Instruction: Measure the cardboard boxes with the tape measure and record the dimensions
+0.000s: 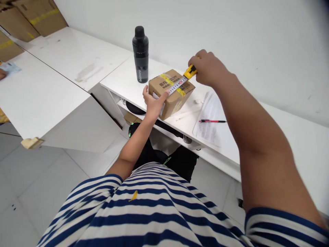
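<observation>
A tall black plastic bottle stands on the white desk. Beside it the left hand pins the tape's end to a small brown cardboard box (yellow-taped). The right hand is clenched around the yellow tape measure, its blade stretched across the box top.

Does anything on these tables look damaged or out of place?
Yes. The left table's near corner shows a chipped piece of bare wood. The neighbouring table carries a smeared stain. The cardboard box being measured looks intact.
</observation>
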The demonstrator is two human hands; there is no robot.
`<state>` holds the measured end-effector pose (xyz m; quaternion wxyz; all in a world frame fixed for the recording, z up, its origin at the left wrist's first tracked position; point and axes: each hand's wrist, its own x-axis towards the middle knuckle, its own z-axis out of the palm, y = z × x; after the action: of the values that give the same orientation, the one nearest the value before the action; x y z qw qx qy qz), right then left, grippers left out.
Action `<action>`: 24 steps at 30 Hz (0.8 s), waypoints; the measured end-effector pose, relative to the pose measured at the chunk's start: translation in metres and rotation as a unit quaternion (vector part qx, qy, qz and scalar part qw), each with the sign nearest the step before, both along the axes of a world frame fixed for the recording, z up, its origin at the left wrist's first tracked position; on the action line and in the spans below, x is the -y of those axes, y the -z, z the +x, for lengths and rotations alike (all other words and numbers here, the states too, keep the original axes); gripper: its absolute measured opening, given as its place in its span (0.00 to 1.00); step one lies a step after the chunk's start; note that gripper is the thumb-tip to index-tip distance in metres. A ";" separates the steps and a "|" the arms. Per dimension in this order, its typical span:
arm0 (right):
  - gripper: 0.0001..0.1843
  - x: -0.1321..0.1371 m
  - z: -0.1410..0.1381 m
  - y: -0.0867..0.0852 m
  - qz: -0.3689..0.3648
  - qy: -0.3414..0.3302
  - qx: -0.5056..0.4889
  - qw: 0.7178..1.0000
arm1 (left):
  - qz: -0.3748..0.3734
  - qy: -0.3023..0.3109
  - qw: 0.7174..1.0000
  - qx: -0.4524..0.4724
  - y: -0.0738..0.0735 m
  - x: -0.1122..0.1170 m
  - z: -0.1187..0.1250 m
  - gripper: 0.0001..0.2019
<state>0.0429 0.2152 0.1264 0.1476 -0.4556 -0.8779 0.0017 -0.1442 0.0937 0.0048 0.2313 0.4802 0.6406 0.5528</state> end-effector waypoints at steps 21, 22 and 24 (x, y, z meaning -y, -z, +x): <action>0.19 0.121 0.079 0.023 0.090 0.040 -0.073 0.992 | 0.091 0.027 0.994 0.045 -0.009 -0.016 -0.022 0.37; 0.19 0.128 0.077 0.027 0.086 0.035 -0.090 0.992 | 0.084 0.035 0.995 0.049 -0.009 -0.015 -0.024 0.37; 0.22 0.138 0.069 0.036 0.082 0.013 -0.135 0.987 | 0.063 0.053 0.995 0.051 -0.010 -0.011 -0.024 0.37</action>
<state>0.1121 0.0772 0.0905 0.3016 -0.4487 -0.8412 -0.0108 -0.1686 0.1045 0.0150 0.2616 0.4981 0.5655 0.6030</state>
